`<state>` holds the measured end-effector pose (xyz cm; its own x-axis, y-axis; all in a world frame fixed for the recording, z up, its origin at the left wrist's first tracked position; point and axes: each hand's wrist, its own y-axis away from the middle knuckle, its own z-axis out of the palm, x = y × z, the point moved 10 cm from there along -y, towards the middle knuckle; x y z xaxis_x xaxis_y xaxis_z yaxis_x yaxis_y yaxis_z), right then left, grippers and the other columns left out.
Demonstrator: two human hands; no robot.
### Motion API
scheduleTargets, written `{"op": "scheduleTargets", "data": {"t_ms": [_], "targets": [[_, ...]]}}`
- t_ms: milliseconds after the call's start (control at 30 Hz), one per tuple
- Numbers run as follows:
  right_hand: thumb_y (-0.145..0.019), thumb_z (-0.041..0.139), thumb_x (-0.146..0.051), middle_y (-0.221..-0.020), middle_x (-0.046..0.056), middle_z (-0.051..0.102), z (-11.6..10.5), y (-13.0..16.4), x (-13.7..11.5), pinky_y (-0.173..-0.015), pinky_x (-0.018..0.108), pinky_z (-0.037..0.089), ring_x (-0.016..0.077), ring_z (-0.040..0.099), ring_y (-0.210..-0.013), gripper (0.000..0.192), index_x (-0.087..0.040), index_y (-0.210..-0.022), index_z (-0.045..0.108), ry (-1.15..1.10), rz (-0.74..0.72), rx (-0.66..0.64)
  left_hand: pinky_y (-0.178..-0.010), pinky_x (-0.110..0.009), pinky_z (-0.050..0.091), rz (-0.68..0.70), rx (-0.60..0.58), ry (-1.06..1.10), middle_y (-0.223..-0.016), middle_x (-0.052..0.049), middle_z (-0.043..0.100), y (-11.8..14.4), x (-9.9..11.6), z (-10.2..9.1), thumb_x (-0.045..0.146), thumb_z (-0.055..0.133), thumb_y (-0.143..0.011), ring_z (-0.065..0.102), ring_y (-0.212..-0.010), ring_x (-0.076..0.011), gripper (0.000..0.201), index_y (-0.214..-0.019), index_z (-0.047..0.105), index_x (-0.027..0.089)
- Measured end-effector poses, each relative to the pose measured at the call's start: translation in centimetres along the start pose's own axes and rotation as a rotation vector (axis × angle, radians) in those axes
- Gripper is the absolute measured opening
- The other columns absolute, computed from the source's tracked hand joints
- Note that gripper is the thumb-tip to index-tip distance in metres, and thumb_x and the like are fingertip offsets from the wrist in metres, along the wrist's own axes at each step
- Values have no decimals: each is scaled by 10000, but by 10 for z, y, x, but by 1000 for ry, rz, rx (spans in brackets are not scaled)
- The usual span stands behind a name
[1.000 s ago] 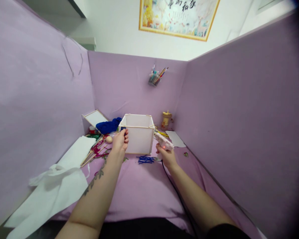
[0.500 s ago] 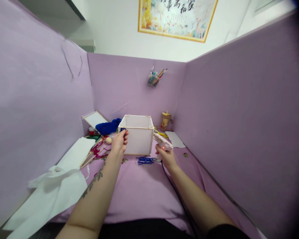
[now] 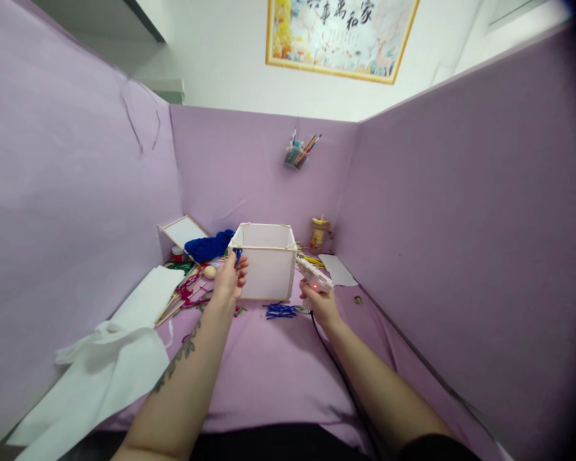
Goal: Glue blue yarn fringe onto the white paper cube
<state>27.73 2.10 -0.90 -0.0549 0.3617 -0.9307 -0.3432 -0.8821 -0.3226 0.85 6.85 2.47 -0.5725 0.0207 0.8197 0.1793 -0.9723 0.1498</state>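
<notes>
- Purple fabric covers the table [image 3: 273, 371] and the three partition walls around it.
- Left hand [image 3: 229, 282] pinches a small blue piece [image 3: 237, 253] against the near left corner of a white box [image 3: 267, 261] framed in thin sticks.
- Right hand [image 3: 320, 303] is closed around the grip of a pink glue gun [image 3: 313, 274], its nozzle beside the box's right corner; a black cord [image 3: 338, 374] trails back toward the body.
- Between the hands, just in front of the box, lie loose blue strands [image 3: 279, 310].
- Left of the left hand: sticks [image 3: 180, 299], red yarn, a small wooden egg [image 3: 210, 271], white cloth [image 3: 110, 358]; beyond it, a blue bundle [image 3: 209, 244].
- Risks, as a judgement: the hot nozzle could touch the box's thin panel or fingers; glue could drip onto the fabric; a firm press could buckle the light frame; the cord could snag the right arm.
</notes>
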Motion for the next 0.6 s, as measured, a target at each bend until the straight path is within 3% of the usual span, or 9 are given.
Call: {"op": "scheduleTargets", "data": {"t_ms": [100, 200, 300, 400, 500, 600], "targets": [[-641, 740, -384, -691, 4, 645, 1, 2, -3, -487, 265, 462, 133, 540, -529, 255, -189, -780, 655, 4, 3, 4, -345, -160, 189, -56, -44, -73, -596, -30, 559, 11, -23, 5, 557, 473, -889, 413, -382, -49, 510, -728, 616, 95], [-631, 739, -382, -667, 8, 641, 1, 4, -6, -477, 270, 458, 142, 545, -524, 251, -189, -768, 653, 21, 19, 18, -385, -187, 226, 6, -165, -327, -604, -35, 574, 25, -43, 21, 548, 488, -870, 414, -403, -68, 480, -707, 625, 118], [-626, 735, -385, -662, 13, 637, 1, 4, -9, -478, 272, 466, 142, 545, -524, 248, -190, -754, 650, 19, 16, 25, -524, -224, 351, 366, -321, -830, -668, -56, 638, 44, -37, 47, 412, 565, -842, 536, -566, -125, 316, -685, 651, 152], [-626, 735, -391, -658, 12, 639, 0, 3, -9, -472, 266, 467, 141, 546, -523, 251, -193, -753, 647, 13, 2, 26, -689, -263, 394, 687, -396, -1315, -784, -89, 689, 63, -34, 65, 356, 519, -881, 610, -783, -184, 289, -716, 677, 178], [-629, 731, -394, -660, 7, 642, 0, 1, -8, -479, 265, 474, 135, 549, -518, 257, -188, -759, 649, 15, 3, 16, -727, -280, 399, 685, -394, -1597, -879, -110, 704, 60, -41, 61, 353, 482, -906, 626, -844, -202, 292, -805, 696, 182], [-624, 732, -392, -675, 2, 640, 1, 2, -10, -493, 264, 485, 128, 552, -520, 273, -177, -773, 652, 15, 4, 11, -733, -277, 407, 638, -461, -1709, -979, -100, 702, 54, -51, 58, 264, 507, -881, 629, -903, -203, 216, -927, 706, 195]]}}
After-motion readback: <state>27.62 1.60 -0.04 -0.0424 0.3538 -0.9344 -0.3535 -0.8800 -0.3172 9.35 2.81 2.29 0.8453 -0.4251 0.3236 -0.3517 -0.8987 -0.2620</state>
